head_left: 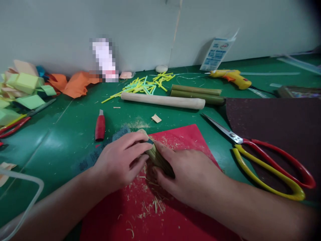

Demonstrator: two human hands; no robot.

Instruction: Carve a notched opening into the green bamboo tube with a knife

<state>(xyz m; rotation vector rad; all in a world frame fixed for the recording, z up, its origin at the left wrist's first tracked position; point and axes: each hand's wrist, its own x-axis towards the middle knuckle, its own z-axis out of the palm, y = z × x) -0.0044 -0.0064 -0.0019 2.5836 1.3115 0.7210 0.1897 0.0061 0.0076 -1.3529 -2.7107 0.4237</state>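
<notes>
My right hand [190,167] is closed around a short green bamboo piece [160,159], held at a tilt above a red sheet [180,134]. My left hand [122,154] has its fingers curled over the far end of the bamboo. A scrap of blue-grey printed paper that looks like sandpaper [149,141] shows under those fingers, pressed against the bamboo. Another part of such paper [91,157] lies beneath my left hand and wrist; whether both are one sheet I cannot tell. Pale shavings [157,205] are scattered over the red sheet.
Large scissors [235,137] lie at right, and a red-handled blade [100,127] at left. Behind are a peeled stick [163,101], green bamboo lengths [195,94], yellow straw pieces [137,87] and a yellow glue gun [230,77]. Folded papers [25,83] crowd the far left.
</notes>
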